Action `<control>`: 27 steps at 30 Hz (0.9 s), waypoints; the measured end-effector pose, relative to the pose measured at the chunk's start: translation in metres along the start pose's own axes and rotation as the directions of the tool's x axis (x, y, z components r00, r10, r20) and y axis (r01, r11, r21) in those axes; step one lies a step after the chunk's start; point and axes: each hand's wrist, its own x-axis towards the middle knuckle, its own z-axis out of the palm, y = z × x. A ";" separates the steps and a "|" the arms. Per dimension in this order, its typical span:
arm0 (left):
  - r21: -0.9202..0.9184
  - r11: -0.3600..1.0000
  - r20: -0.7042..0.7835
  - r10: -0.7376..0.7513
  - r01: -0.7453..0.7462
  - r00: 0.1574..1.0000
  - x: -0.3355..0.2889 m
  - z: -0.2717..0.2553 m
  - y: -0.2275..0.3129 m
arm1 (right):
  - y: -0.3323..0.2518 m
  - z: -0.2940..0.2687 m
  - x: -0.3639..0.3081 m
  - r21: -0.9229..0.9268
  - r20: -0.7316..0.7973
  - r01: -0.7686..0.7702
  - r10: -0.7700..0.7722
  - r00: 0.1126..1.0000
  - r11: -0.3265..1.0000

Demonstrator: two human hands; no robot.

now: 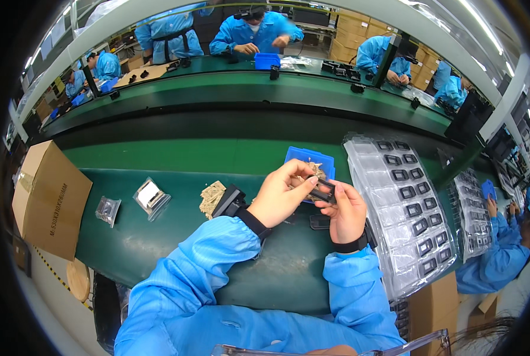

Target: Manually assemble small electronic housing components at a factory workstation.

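Between my two hands is a small black rectangular frame (323,191), held above the green bench. My left hand (284,193) pinches its left side with thumb and fingers. The fingers of my right hand (346,215) close on its right side. Just behind the hands stands a blue bin (300,154) with small tan pieces inside. A flat black part (319,222) lies on the bench beneath my right hand. To the left of my left wrist is a pile of tan strips (211,198). Both wrists wear black bands, the left one with a black box.
At right, a clear plastic tray (366,207) carries several black frames in its pockets. A cardboard box (54,199) stands far left. Two clear bags (152,199) with small parts lie on the bench. Co-workers in blue sit across the line and at the right.
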 end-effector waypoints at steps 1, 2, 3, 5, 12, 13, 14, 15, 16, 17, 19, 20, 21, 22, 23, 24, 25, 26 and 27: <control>0.002 0.998 -0.005 0.055 -0.055 0.998 0.001 0.000 -0.003 | -0.001 0.000 -0.001 -0.004 -0.008 0.000 -0.001 1.000 1.000; 0.005 0.994 -0.011 0.110 -0.110 0.994 0.002 0.000 -0.005 | -0.002 0.001 -0.002 -0.041 0.015 0.027 -0.026 1.000 0.999; 0.055 0.992 -0.032 0.117 -0.115 0.993 0.005 0.000 -0.011 | -0.001 0.002 -0.003 -0.074 0.041 0.051 -0.048 0.998 0.996; 0.075 0.988 -0.033 0.136 -0.133 0.990 0.008 -0.002 -0.018 | 0.000 0.002 -0.003 -0.101 0.032 0.066 -0.064 0.997 0.993; 0.735 0.573 -0.080 0.605 -0.364 0.792 -0.002 0.000 0.001 | -0.001 0.006 -0.006 -0.176 0.115 0.122 -0.102 0.988 0.977; 0.787 0.491 -0.047 0.652 -0.374 0.757 -0.004 0.003 0.010 | 0.000 0.007 -0.007 -0.176 0.114 0.122 -0.102 0.988 0.977; 0.787 0.491 -0.046 0.651 -0.374 0.758 -0.005 0.005 0.011 | 0.001 0.007 -0.009 -0.172 0.162 0.169 -0.142 0.977 0.970; 0.779 0.475 0.007 0.647 -0.410 0.763 -0.008 0.005 0.012 | 0.001 0.008 -0.010 -0.163 0.212 0.217 -0.180 0.960 0.963; 0.768 0.460 0.060 0.640 -0.445 0.766 -0.010 0.005 0.012 | 0.002 0.009 -0.009 -0.161 0.214 0.216 -0.180 0.960 0.963; 0.770 0.427 0.089 0.663 -0.474 0.743 -0.011 0.006 0.013 | 0.003 0.008 -0.009 -0.171 0.205 0.217 -0.180 0.962 0.961; 0.776 0.411 0.092 0.677 -0.479 0.730 -0.013 0.009 0.011 | 0.007 0.005 -0.007 -0.180 0.197 0.215 -0.179 0.964 0.960; 0.780 0.395 0.095 0.691 -0.485 0.716 -0.015 0.010 0.010 | 0.011 0.004 -0.006 -0.178 0.215 0.231 -0.191 0.958 0.956; 0.775 0.398 0.096 0.694 -0.491 0.714 -0.015 0.011 0.010 | 0.011 0.002 -0.006 -0.179 0.230 0.249 -0.205 0.951 0.952; 0.773 0.399 0.096 0.695 -0.493 0.712 -0.014 0.011 0.011 | 0.011 0.002 -0.007 -0.181 0.229 0.251 -0.207 0.951 0.951; 0.767 0.418 0.071 0.699 -0.487 0.712 -0.014 0.012 0.011 | 0.011 0.002 -0.008 -0.188 0.243 0.282 -0.234 0.942 0.941; 0.762 0.436 0.046 0.701 -0.478 0.712 -0.015 0.012 0.012 | 0.011 0.003 -0.008 -0.191 0.258 0.312 -0.259 0.931 0.931; 0.763 0.435 0.046 0.701 -0.478 0.711 -0.014 0.012 0.012 | 0.011 0.003 -0.008 -0.190 0.259 0.313 -0.260 0.930 0.931; 0.752 0.452 0.036 0.698 -0.480 0.715 -0.013 0.012 0.011 | 0.011 0.003 -0.007 -0.190 0.251 0.338 -0.287 0.924 0.922; 0.741 0.470 0.026 0.694 -0.480 0.720 -0.013 0.012 0.011 | 0.012 0.004 -0.007 -0.190 0.244 0.362 -0.313 0.918 0.913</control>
